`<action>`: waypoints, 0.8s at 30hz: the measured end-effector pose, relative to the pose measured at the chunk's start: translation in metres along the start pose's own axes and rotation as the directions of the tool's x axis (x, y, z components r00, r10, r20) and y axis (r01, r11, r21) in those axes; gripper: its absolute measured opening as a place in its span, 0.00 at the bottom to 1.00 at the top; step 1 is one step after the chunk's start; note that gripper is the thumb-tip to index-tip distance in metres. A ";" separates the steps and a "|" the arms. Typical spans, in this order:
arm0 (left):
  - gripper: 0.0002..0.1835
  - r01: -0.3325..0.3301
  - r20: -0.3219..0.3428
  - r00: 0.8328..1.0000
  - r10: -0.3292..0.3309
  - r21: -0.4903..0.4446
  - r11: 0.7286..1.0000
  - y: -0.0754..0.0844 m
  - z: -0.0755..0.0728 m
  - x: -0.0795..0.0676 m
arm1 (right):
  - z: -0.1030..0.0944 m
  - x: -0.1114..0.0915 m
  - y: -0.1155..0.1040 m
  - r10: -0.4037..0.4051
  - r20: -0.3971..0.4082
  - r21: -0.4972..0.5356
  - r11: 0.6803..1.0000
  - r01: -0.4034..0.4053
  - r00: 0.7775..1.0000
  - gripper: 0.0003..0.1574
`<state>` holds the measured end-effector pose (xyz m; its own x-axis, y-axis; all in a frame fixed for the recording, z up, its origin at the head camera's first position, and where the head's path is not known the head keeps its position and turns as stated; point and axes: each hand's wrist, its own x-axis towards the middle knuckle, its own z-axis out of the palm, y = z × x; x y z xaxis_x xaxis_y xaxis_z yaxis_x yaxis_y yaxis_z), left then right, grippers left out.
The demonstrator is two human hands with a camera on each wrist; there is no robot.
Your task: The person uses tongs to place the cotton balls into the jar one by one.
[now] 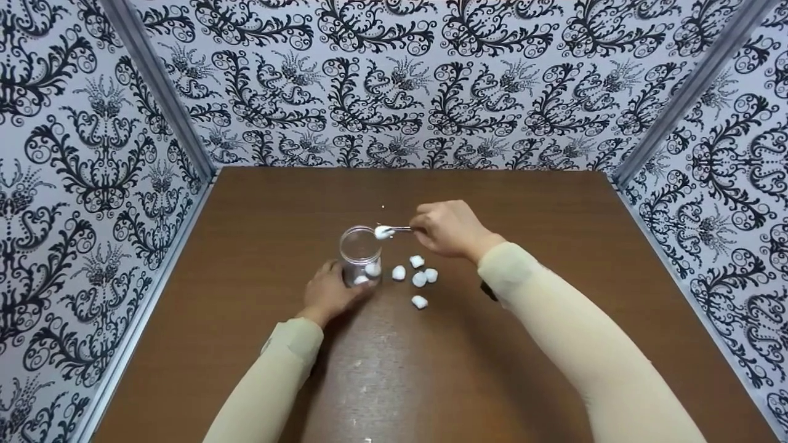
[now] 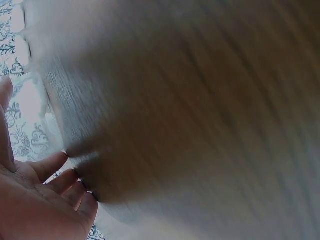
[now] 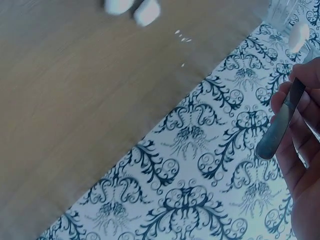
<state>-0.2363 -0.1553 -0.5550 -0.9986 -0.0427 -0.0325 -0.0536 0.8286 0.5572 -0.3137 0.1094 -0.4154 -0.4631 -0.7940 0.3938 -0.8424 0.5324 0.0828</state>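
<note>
My left hand (image 1: 329,289) holds a clear jar (image 1: 360,247) low down, with the thumb on its near right side. White cotton-like balls (image 1: 372,269) lie inside the jar. My right hand (image 1: 449,229) pinches a piece of metal cutlery with a flat, rounded handle (image 3: 275,132). On its far end sits another white ball (image 1: 383,232), at the right of the jar's rim; whether they touch cannot be told. That ball hides the cutlery's head. Several loose white balls (image 1: 419,280) lie on the table between the hands. In the left wrist view the left fingers (image 2: 62,181) show at the edge.
The brown wooden table (image 1: 523,344) is bounded at the back and sides by panels with a black scroll pattern (image 1: 394,80). Grey metal posts (image 1: 163,80) stand in the back corners. Tiny white specks (image 3: 184,39) show on the table.
</note>
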 end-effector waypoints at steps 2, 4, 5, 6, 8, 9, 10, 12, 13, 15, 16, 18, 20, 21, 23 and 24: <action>0.49 0.005 -0.001 1.000 -0.005 -0.001 1.000 0.002 -0.002 -0.002 | 0.004 0.006 -0.004 -0.001 0.010 -0.002 1.000 0.001 1.000 0.07; 0.48 0.000 -0.012 1.000 0.000 -0.002 1.000 0.004 -0.004 -0.004 | 0.007 0.011 -0.009 -0.007 0.025 0.000 1.000 0.007 1.000 0.08; 0.48 0.001 -0.013 1.000 -0.001 -0.001 1.000 0.005 -0.004 -0.004 | 0.009 0.013 -0.011 -0.012 0.033 0.000 1.000 0.012 0.999 0.08; 0.48 0.002 -0.016 1.000 -0.002 -0.004 1.000 0.005 -0.004 -0.005 | 0.011 0.014 -0.013 -0.016 0.041 0.000 1.000 0.016 0.999 0.08; 0.48 -0.002 -0.027 1.000 0.002 -0.007 1.000 0.006 -0.005 -0.006 | 0.013 0.016 -0.017 -0.025 0.057 -0.006 1.000 0.025 0.998 0.07; 0.48 -0.004 -0.033 0.999 0.004 -0.009 1.000 0.006 -0.005 -0.006 | 0.014 0.017 -0.018 -0.029 0.063 -0.009 1.000 0.029 0.998 0.07; 0.48 -0.003 -0.034 0.999 0.003 -0.010 1.000 0.006 -0.004 -0.006 | 0.015 0.017 -0.020 -0.031 0.067 -0.013 0.999 0.032 0.997 0.07; 0.48 -0.004 -0.042 0.999 0.004 -0.016 1.000 0.006 -0.004 -0.005 | 0.016 0.017 -0.022 -0.035 0.069 -0.020 0.999 0.036 0.997 0.06; 0.49 -0.004 -0.045 0.999 0.003 -0.017 1.000 0.005 -0.004 -0.005 | 0.016 0.017 -0.022 -0.037 0.068 -0.022 0.999 0.039 0.997 0.06; 0.49 -0.002 -0.049 0.999 0.001 -0.016 1.000 0.004 -0.003 -0.004 | 0.017 0.017 -0.023 -0.040 0.067 -0.025 0.999 0.041 0.997 0.06; 0.50 -0.003 -0.050 0.999 0.002 -0.016 1.000 0.004 -0.003 -0.004 | 0.017 0.017 -0.023 -0.040 0.068 -0.026 0.999 0.042 0.997 0.06; 0.50 -0.004 -0.052 0.999 0.003 -0.016 1.000 0.004 -0.002 -0.004 | 0.016 0.016 -0.022 -0.041 0.075 -0.026 0.999 0.043 0.996 0.06; 0.50 -0.002 -0.049 0.999 0.002 -0.014 1.000 0.004 -0.003 -0.004 | 0.016 0.015 -0.022 -0.041 0.084 -0.023 0.999 0.043 0.996 0.06; 0.50 -0.004 -0.047 0.999 0.003 -0.009 1.000 0.004 -0.003 -0.004 | 0.015 0.015 -0.022 -0.042 0.087 -0.022 0.999 0.044 0.995 0.06; 0.50 -0.004 -0.041 0.999 0.003 -0.004 1.000 0.004 -0.004 -0.004 | 0.014 0.014 -0.021 -0.045 0.086 -0.021 0.999 0.047 0.995 0.06; 0.50 -0.005 -0.038 0.999 0.005 -0.003 1.000 0.003 -0.003 -0.004 | 0.012 0.013 -0.021 -0.048 0.083 -0.021 0.999 0.050 0.995 0.07</action>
<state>-0.2328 -0.1544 -0.5506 -0.9982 -0.0595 0.0020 -0.0482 0.8269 0.5603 -0.3056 0.0840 -0.4233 -0.4431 -0.8403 0.3122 -0.8585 0.4980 0.1220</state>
